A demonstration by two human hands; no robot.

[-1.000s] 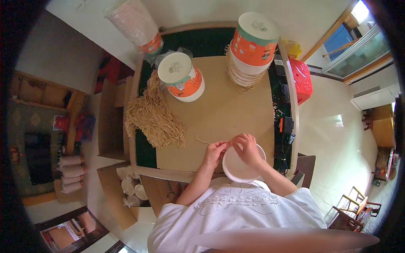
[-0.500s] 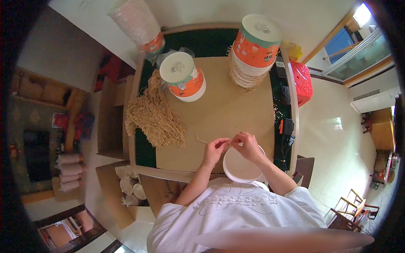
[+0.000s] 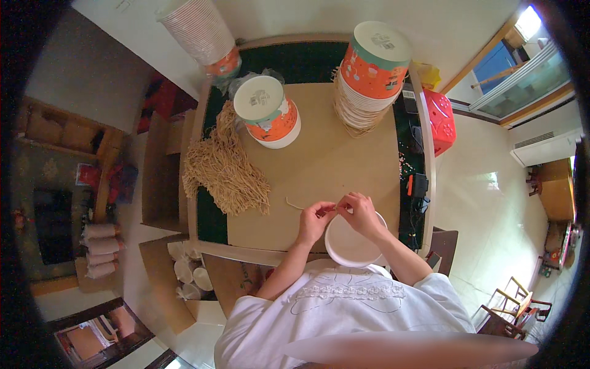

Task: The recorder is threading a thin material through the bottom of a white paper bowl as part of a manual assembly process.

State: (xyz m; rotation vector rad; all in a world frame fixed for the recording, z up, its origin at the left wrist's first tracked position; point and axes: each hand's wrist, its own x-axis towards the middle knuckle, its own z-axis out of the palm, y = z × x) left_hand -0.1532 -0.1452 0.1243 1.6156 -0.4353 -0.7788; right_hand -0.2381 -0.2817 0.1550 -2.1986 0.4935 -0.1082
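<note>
At the table's near edge, a white paper bucket (image 3: 353,243) rests open side up against my shirt. Both my hands meet over its far rim. My left hand (image 3: 314,221) is closed in a pinch on a thin tan cord (image 3: 294,205), whose loose end sticks out to the left over the cardboard. Fingertips of my right hand (image 3: 360,214) are pinched together beside the left ones; the cord between them is mostly hidden. Left of my hands lies a tangled heap of tan cords (image 3: 228,175).
A cardboard sheet (image 3: 319,147) covers the green tabletop. Upside-down orange-and-green buckets (image 3: 270,117) stand beyond the cords, with a taller corded stack (image 3: 372,74) at the far right. Another bucket stack (image 3: 200,40) is at the far left. A red stool (image 3: 438,120) stands beyond the right edge.
The fingers of my left hand have shifted slightly and curled closer to the right fingertips. The bucket and the other things stay where they were.
</note>
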